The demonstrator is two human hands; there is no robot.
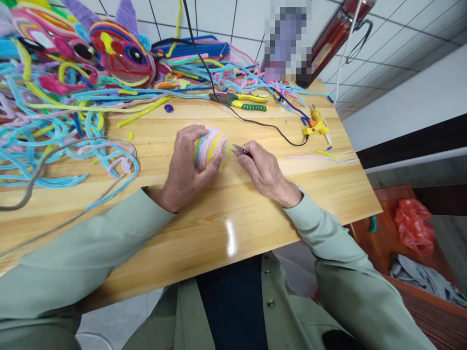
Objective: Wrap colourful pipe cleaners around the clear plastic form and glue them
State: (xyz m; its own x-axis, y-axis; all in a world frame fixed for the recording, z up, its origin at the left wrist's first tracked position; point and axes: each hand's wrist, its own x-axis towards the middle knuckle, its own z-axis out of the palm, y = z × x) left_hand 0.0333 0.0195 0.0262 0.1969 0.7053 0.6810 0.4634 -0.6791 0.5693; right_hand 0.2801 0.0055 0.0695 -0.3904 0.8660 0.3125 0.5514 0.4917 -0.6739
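Observation:
My left hand [190,163] is wrapped round a rounded, striped piece [212,146] in pink, yellow and blue that looks wound with pipe cleaners. Its right end looks clear and shiny, like plastic. My right hand [263,170] is closed on small scissors [241,150] with a dark handle, mostly hidden in the fist. The blades point left, slightly parted, and lie just to the right of the striped piece. Whether they touch it I cannot tell.
Loose pipe cleaners [47,165] cover the table's left side. Behind lie green-and-yellow pliers [241,101] and a yellow glue gun [316,124] with a black cord. Two colourful big-eyed figures [122,53] stand at the back left. A red bag [415,226] sits off the right edge.

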